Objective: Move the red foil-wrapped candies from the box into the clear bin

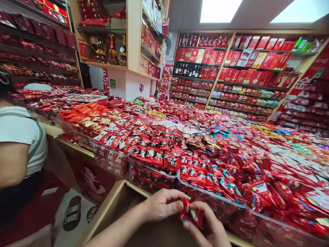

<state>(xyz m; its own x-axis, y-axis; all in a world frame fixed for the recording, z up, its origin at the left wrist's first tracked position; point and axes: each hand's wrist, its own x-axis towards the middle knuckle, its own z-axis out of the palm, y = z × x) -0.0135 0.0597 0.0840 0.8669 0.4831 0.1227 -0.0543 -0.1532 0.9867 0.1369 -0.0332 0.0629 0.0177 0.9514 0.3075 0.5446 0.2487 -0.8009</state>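
My left hand (163, 205) pinches the left end of a small red wrapped candy packet (195, 216) between thumb and fingers. The fingers of my right hand (212, 224) are closed round the packet's other side. Whether it is one packet or two pressed together, I cannot tell. Both hands hover over an open cardboard box (109, 206), whose inside looks dark. Just beyond stands a clear plastic bin (154, 175) heaped with red and black packets. Right of it, another clear bin (210, 192) holds red packets with teal marks.
More bins of wrapped sweets (115, 132) spread across the wide counter. A person in a white top (20, 137) is at the left. Slippers (72, 213) lie on the floor. Shelves (218, 73) with bottles and red boxes line the back wall.
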